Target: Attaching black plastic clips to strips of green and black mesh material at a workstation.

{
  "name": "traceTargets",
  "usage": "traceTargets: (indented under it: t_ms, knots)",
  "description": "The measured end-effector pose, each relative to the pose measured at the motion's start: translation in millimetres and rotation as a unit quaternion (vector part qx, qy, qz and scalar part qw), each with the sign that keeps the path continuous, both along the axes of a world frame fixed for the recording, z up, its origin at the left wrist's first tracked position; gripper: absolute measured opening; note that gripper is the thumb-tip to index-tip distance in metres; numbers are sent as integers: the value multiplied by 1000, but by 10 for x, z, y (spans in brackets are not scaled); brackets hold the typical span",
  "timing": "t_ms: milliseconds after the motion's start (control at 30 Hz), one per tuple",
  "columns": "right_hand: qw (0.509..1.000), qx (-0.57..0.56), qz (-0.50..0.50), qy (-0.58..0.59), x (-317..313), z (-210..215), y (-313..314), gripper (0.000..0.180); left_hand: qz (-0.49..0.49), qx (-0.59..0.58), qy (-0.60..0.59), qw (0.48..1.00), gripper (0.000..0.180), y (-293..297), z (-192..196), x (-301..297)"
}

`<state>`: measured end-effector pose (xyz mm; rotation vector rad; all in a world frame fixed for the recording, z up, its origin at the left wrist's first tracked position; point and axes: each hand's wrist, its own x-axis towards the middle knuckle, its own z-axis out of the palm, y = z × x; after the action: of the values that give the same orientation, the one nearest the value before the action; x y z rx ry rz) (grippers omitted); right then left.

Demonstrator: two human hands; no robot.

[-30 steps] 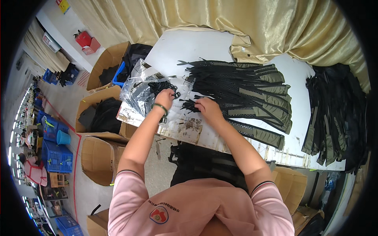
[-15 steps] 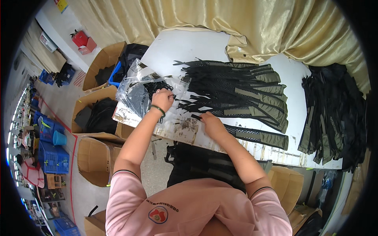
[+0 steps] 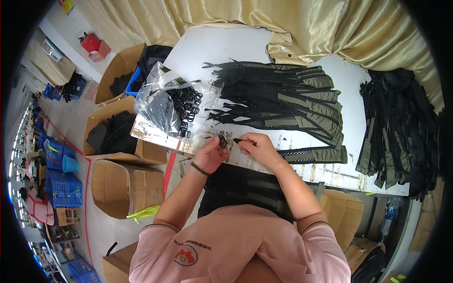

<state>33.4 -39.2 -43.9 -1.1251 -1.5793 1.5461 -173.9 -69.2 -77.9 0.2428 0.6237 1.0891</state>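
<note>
Black buckle (image 3: pixel 222 140), small, sits pinched in the curled fingertips of the left hand (image 3: pixel 211 154); the right hand (image 3: pixel 257 148), fingers bent together, grips a dark strap end (image 3: pixel 237 140) just beside it; both lie near the white table's (image 3: pixel 214 45) front edge, below mesh-and-olive strips (image 3: pixel 283 99).

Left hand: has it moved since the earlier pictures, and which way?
Yes. Against the white table, the left hand has moved rightward and back to the front edge, from the black buckles to beside the right hand.
</note>
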Motion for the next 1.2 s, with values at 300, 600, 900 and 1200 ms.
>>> traceTargets:
  t_ms: [300, 600, 900, 1200]
  knots:
    - [997, -51, 35, 41, 77, 91, -102, 16, -44, -16, -83, 995, 17, -22, 56, 263]
    - [996, 22, 84, 29, 142, 159, -119, 15, -81, -66, -76, 992, 11, -49, 16, 298]
    - [996, 6, 67, 53, 91, 135, -166, 14, -73, -47, -134, 987, 17, -103, -41, 387]
    - [997, 26, 57, 40, 48, 185, -225, 11, -58, -55, -138, 987, 19, -116, -24, 438]
